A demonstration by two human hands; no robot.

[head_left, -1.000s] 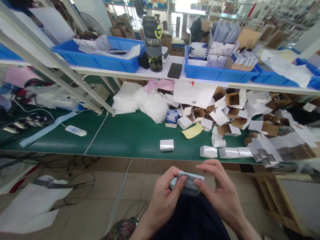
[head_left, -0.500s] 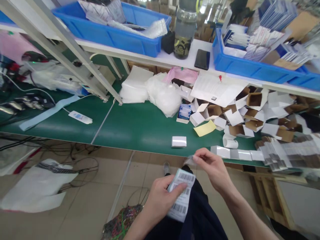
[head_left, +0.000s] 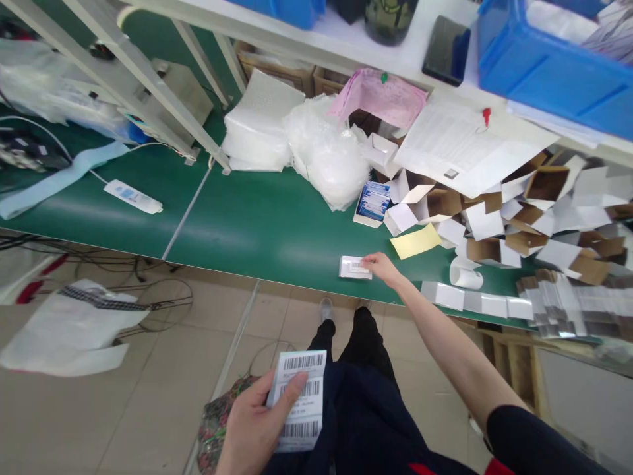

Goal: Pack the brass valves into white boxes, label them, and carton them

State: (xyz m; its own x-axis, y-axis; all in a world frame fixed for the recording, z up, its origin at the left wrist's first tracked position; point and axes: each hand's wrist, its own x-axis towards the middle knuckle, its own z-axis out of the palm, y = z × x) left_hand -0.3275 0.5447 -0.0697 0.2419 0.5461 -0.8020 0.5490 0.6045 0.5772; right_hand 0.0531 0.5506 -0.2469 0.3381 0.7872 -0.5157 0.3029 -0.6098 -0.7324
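Note:
My left hand (head_left: 257,415) grips a folded strip of barcode labels (head_left: 306,412) low in front of my body, its thumb lying across the printed face. Over at the bench edge, my right hand (head_left: 384,269) has its fingers pinched at the end of a single barcode label (head_left: 355,266). That label lies on the top of a small white box (head_left: 348,262), which sits flat on the green bench top (head_left: 267,231). Whether the label is stuck down fully I cannot tell.
Right of the box are a yellow paper slip (head_left: 415,242), a white roll (head_left: 465,274), a row of closed boxes (head_left: 469,302) and many open cartons (head_left: 494,224). Behind stand a box of blue packets (head_left: 373,201) and plastic bags (head_left: 326,148). A shelf (head_left: 321,39) overhangs the back.
My right hand has moved forward and left, carrying the label from mid-air onto the white box. My left hand with the label strip has dropped lower and left. The view has tilted down.

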